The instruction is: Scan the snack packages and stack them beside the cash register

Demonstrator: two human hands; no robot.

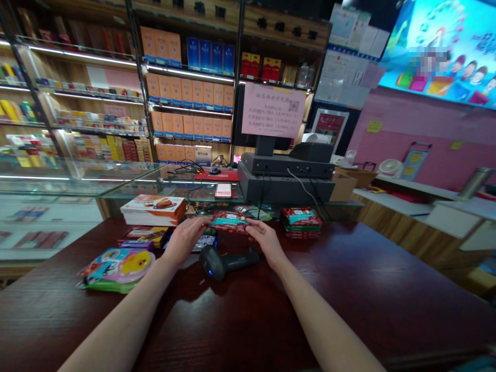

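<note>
Between my two hands is a red and teal snack packet [229, 221], held by its ends a little above the counter. My left hand [186, 238] pinches its left end, and my right hand [267, 240] grips the right end. Just below the packet a black barcode scanner [228, 262] lies on its side with a blue light showing. A stack of similar red and teal packets [301, 222] sits to the right of my right hand. Left of my left hand are a colourful snack bag [120, 266] and a yellow and brown packet [147, 236], with a blue packet partly hidden behind the hand.
An orange and white box [154, 209] stands at the dark wooden counter's [349, 310] back left. Behind are a glass display case [127, 181] and a grey cash register [287, 178] with trailing cables. Shelves of boxed goods [189, 93] line the wall.
</note>
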